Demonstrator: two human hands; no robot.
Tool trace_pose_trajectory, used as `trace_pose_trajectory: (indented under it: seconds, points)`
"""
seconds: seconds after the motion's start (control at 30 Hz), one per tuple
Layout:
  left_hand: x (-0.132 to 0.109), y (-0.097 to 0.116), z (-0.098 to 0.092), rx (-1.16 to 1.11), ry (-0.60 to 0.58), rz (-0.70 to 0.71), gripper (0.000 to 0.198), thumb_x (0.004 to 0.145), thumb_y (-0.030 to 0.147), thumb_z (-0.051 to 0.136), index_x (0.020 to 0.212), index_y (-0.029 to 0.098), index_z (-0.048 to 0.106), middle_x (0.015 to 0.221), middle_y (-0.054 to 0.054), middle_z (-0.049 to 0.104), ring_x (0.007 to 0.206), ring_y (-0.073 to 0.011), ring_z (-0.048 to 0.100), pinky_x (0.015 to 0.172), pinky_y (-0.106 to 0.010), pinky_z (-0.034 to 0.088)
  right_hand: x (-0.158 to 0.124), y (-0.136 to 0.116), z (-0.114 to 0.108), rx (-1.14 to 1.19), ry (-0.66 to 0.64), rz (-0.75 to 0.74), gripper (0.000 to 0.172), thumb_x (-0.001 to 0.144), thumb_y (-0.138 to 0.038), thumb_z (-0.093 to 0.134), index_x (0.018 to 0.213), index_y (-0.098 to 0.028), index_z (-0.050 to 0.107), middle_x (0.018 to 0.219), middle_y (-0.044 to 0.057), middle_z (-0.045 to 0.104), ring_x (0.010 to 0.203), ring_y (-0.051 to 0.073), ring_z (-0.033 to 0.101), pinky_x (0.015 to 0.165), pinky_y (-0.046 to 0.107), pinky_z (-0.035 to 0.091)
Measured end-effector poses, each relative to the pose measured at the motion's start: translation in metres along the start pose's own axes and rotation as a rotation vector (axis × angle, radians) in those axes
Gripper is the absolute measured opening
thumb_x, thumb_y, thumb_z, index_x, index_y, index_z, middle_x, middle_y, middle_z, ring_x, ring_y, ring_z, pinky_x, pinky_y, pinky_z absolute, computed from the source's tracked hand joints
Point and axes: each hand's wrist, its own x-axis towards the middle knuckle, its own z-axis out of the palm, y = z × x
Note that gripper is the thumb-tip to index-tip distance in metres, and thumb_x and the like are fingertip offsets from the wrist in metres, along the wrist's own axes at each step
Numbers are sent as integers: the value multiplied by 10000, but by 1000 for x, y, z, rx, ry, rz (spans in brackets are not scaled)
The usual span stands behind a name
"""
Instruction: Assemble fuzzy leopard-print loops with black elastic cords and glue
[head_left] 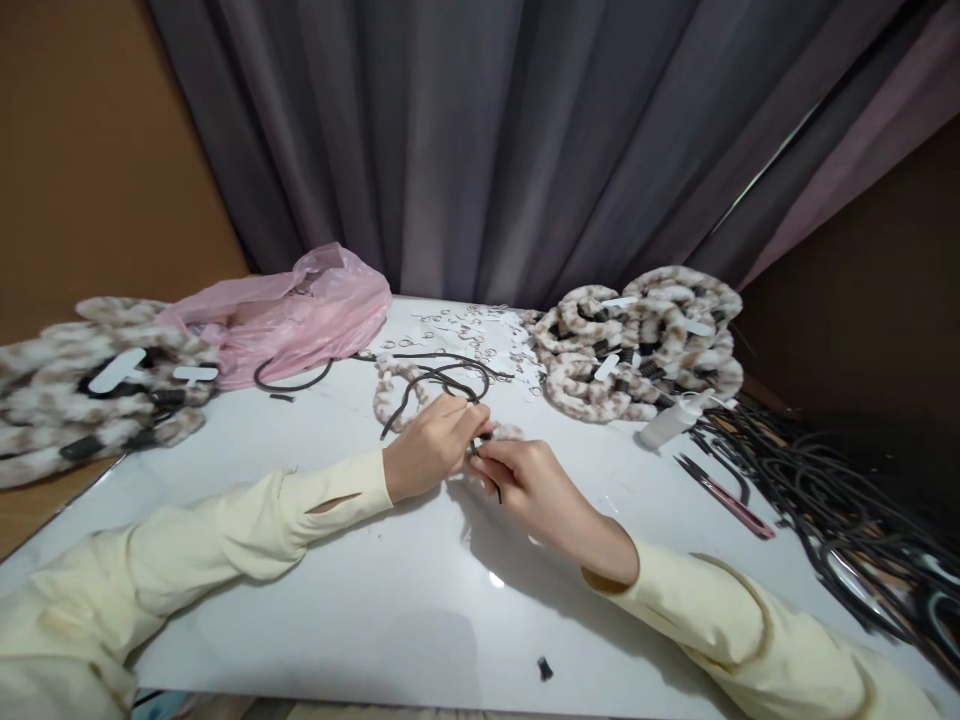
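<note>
Near the middle of the white table, my left hand and my right hand meet, fingertips almost touching. Both are closed in a pinch on a black cord, whose loops lie on the table beyond them. A short end of cord hangs below the right fingers. A fluffy white and brown ring lies behind my left hand, and a bit of the same fluff shows beside the right fingers. The exact spot where the cord is gripped is partly hidden by the fingers.
Fluffy coils with white tags lie left and back right. A pink plastic bag and small metal rings are at the back. To the right are a white bottle, pink-handled pliers and many black cords.
</note>
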Motion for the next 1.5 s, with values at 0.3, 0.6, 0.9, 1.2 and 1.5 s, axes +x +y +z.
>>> trace_pose_trajectory:
  seconds: [0.3,0.6,0.9,1.2,1.5]
  points:
    - [6,-1,-4,-177,-242,-258,194,936,236,318,785,185,429,714,-20,503,690,-160,469,654,-261,366,-11,-7,-10,-872,-59,-91,239,770,5,411,914,-130,546,806,68,578,641,150,507,483,264,213]
    - [16,15,-16,-497,-261,-582,159,885,264,403,739,215,441,650,25,490,604,-138,467,606,-224,318,4,17,-20,-971,91,-191,168,833,-55,460,909,-137,585,795,69,604,717,177,511,519,289,232]
    - [16,25,-24,-592,-331,-602,176,883,279,413,725,206,442,614,42,466,569,-116,453,567,-204,310,12,18,-23,-725,5,-85,331,733,0,421,833,-204,661,756,13,624,644,132,517,489,283,136]
    - [11,21,-11,-771,-418,-806,149,860,320,454,766,208,425,520,67,470,499,-106,439,533,-199,321,21,34,-17,-425,-132,-73,311,770,-39,398,863,-168,665,810,54,656,687,142,563,581,219,352]
    - [23,2,-13,-1168,-179,-1187,174,776,306,560,750,173,450,505,50,518,508,-90,450,556,-192,339,-5,2,-14,-513,208,-48,379,714,-35,394,928,-198,662,892,47,690,706,165,591,568,237,361]
